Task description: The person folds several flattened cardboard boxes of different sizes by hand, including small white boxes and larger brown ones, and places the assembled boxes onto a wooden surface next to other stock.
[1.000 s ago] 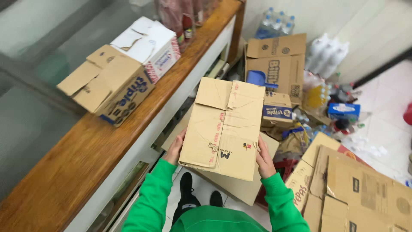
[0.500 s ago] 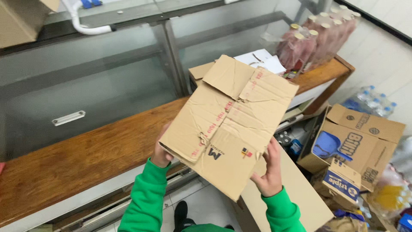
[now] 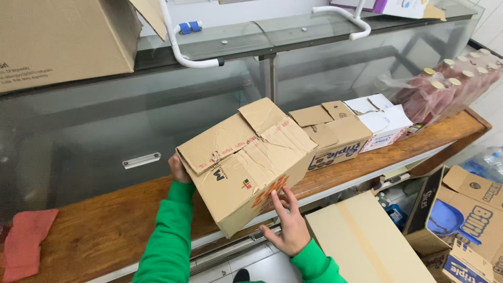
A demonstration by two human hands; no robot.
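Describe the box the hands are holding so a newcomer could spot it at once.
Start at the long wooden counter in front of the glass case. At its front edge both hands tilt a creased brown box, left hand behind, right hand beneath. Unlike the two smaller boxes resting further right, it is lifted and crumpled.

Brown cardboard box (image 3: 246, 162), green sleeves (image 3: 167, 246), red cloth (image 3: 26, 243).
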